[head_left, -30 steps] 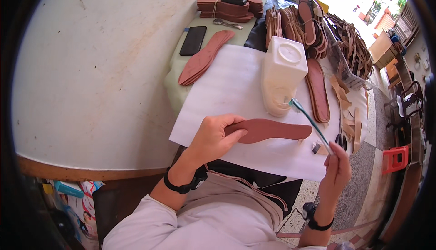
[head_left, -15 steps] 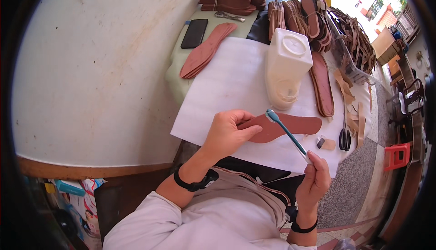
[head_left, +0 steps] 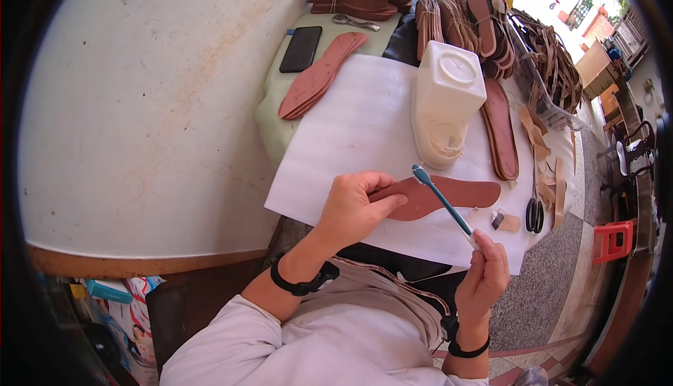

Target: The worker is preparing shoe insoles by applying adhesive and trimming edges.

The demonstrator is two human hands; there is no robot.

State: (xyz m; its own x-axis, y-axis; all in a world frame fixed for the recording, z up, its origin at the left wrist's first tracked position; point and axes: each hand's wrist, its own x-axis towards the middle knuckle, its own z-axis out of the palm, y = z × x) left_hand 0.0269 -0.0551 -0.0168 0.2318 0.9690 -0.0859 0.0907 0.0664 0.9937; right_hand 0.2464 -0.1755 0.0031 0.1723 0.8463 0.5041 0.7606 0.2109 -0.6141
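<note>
A reddish-brown insole is pinched at its left end by my left hand, thumb on top, just over the white sheet. My right hand grips the white lower end of a toothbrush with a teal handle. Its head slants up and left, in front of the insole; whether the bristles touch it I cannot tell. Beyond the insole stands a cream plastic container with a low, open, glue-crusted spout part at its near side.
White foam sheet covers the table. Stacked insoles and a black phone lie at the left. Insoles, black-handled scissors, leather scraps and a plastic bin of strips line the right. A wall bounds the left.
The view has shifted very slightly. Both hands keep their grips on the insole and the toothbrush, and the brush head has barely moved.
</note>
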